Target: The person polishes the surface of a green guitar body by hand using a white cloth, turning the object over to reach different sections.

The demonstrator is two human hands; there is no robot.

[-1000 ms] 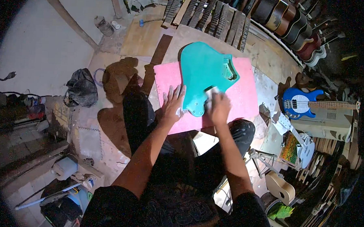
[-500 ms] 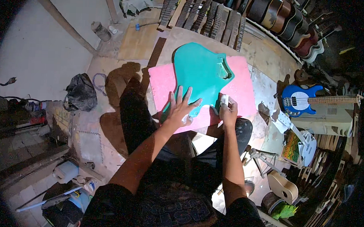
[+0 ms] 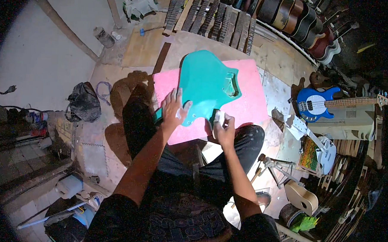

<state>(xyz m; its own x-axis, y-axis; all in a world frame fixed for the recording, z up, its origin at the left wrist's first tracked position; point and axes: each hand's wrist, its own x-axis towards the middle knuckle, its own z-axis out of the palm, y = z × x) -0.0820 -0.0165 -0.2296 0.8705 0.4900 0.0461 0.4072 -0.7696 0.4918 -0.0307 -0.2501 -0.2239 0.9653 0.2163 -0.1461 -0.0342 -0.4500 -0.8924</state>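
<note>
A teal electric guitar body (image 3: 204, 84) lies flat on a pink board (image 3: 252, 93) across my lap. Its neck pocket and a cutout face right, and small holes show near its lower edge. My left hand (image 3: 173, 110) rests on the body's lower left part, fingers stretched out and thumb apart. At the body's lower right edge, beside the inward curve, my right hand (image 3: 224, 132) is closed around a small whitish piece (image 3: 218, 117), perhaps folded sandpaper. Its exact kind is partly hidden by my fingers.
Several fretted guitar necks (image 3: 215, 22) lie in a row at the far side. Acoustic guitar bodies (image 3: 289, 17) line the far right. A blue bass guitar (image 3: 318, 104) and a white guitar (image 3: 326, 157) are on the right. A black plastic bag (image 3: 84, 101) sits left.
My left hand has shifted left and drawn its fingers back along the guitar body. My right hand has moved down and left along the edge with the whitish piece; the whole view has shifted slightly.
</note>
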